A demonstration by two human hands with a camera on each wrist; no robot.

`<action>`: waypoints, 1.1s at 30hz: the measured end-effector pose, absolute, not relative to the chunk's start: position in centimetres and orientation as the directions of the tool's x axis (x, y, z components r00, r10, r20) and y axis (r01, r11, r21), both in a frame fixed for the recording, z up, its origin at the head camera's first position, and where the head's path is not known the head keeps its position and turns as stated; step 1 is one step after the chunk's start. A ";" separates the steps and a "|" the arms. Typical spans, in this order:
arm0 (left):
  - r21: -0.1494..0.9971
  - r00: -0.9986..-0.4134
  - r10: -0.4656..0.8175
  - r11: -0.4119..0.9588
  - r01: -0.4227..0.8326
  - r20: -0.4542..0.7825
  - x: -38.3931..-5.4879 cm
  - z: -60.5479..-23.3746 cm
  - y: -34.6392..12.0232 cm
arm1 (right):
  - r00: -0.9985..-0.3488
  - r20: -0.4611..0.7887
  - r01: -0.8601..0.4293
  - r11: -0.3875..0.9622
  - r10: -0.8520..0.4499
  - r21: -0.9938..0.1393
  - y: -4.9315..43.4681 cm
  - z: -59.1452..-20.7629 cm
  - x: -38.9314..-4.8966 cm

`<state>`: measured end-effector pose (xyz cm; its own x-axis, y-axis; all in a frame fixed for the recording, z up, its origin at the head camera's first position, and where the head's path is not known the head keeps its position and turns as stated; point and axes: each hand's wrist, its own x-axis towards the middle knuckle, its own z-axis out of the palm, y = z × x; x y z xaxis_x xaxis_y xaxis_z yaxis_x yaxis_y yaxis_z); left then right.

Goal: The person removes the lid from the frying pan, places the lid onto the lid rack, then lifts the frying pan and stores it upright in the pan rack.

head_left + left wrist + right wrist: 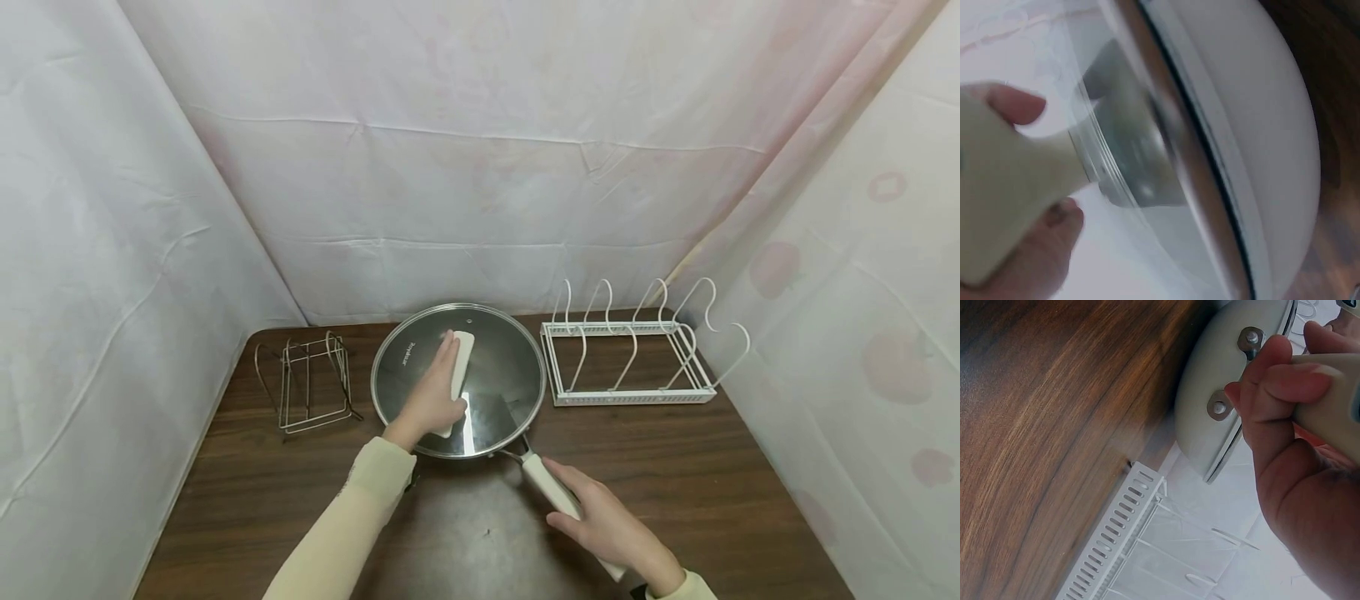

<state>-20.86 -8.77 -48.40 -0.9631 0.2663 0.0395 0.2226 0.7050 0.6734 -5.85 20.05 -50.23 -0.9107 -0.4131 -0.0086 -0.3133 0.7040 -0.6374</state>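
A frying pan point(1210, 381) with a cream outer wall stands on the brown table, covered by a round glass lid point(495, 367) with a metal rim. My left hand point(433, 398) grips the long cream knob point(462, 354) on top of the lid; in the left wrist view, thumb and fingers lie on both sides of that knob. The lid sits over the pan's rim. With my right hand point(600, 517) I hold the pan's cream handle point(551, 483), which points toward the front right. In the right wrist view, the fingers curl round this handle.
Right of the pan, a white rack point(633, 398) with several curved wire dividers stands near the table's back edge. A small metal wire rack point(307, 387) is at the left. Pale curtains point(465, 192) hang behind and at both sides of the wooden table point(712, 492).
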 end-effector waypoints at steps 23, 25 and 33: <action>0.489 -0.979 -0.064 0.871 0.040 0.194 -20.2 -48.3 -6.8 | -0.911 -0.007 -0.315 0.707 -0.412 -0.633 19.9 -49.9 -5.9; 0.516 -0.977 -0.078 0.856 0.036 0.197 -20.3 -48.3 -7.0 | -0.910 -0.009 -0.314 0.706 -0.414 -0.635 19.9 -49.9 -5.9; 0.598 -0.979 -0.102 0.801 0.025 0.178 -20.7 -47.9 -7.5 | -0.911 0.015 -0.328 0.700 -0.413 -0.635 19.9 -50.0 -6.0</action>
